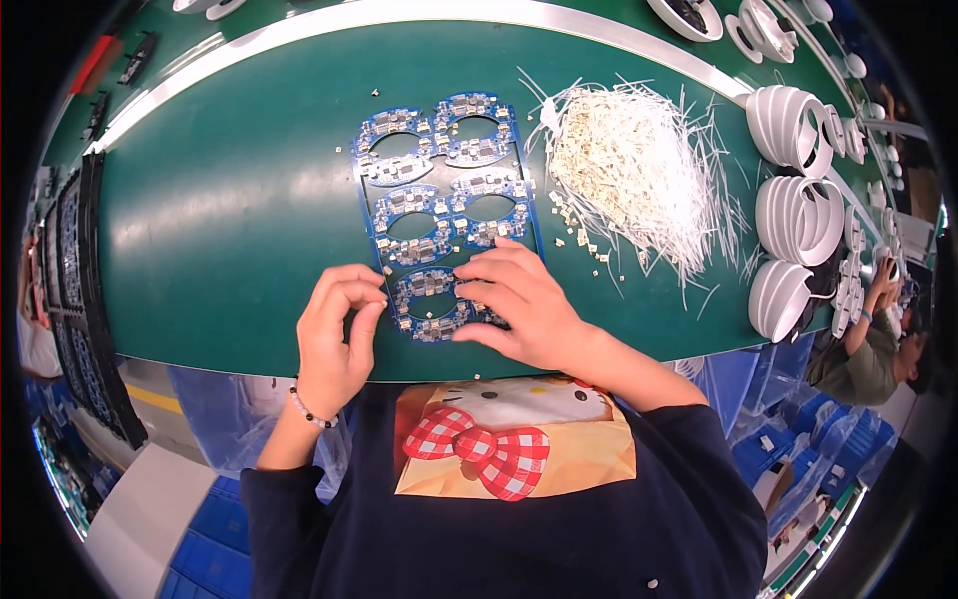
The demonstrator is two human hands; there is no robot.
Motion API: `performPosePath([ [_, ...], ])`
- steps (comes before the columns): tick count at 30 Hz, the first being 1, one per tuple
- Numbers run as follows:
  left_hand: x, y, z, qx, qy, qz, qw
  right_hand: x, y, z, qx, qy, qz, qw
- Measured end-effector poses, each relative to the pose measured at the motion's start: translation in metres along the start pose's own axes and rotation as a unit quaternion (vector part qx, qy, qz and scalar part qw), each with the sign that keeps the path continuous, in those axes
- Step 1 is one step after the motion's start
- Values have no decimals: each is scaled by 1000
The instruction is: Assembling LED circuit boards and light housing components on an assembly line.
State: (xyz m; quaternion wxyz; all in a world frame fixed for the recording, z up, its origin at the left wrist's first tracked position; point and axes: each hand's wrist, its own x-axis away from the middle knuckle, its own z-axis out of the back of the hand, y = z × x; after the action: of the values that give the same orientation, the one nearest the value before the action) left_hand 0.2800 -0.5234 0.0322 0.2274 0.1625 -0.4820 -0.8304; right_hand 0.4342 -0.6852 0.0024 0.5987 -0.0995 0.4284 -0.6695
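Observation:
A blue circuit-board panel (399,172) lies on the green tabletop in front of me, made up of several ring-shaped boards crowded with small parts. My left hand (342,314) is at the panel's lower left edge. Its thumb and index fingertip are pinched together, and whatever is between them is too small to make out. My right hand (527,302) lies over the lower right boards, fingers and thumb spread, fingertips touching the panel and covering part of it. Right of the panel is a heap of small cream connectors (614,150) mixed with thin white strips (704,215).
Loose connectors (584,240) lie scattered between heap and panel. White ribbed shells (788,130) line the table's right end. At the left stands a black rack (90,299) holding boards. A pale rail (399,14) borders the far edge. Another person (863,359) is at far right.

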Motion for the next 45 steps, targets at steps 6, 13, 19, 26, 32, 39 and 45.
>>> performPosePath([
  [6,-7,-11,14,173,-44,145,973,-1,9,37,-154,175,-158,960],
  [13,-36,-1,5,429,-90,283,853,12,2,24,-268,141,-233,924],
  [19,-72,28,6,238,-147,166,946,11,-1,21,-294,204,-213,909],
  [26,-117,98,89,-141,-71,17,987,16,0,35,-151,239,-153,947],
  [32,-136,108,99,-403,9,-126,906,15,0,31,-96,223,-160,957],
  [39,-141,49,106,-483,71,-114,865,22,1,28,-78,207,-183,958],
  [45,-138,48,111,-456,84,-22,886,20,6,28,-48,200,-190,960],
])
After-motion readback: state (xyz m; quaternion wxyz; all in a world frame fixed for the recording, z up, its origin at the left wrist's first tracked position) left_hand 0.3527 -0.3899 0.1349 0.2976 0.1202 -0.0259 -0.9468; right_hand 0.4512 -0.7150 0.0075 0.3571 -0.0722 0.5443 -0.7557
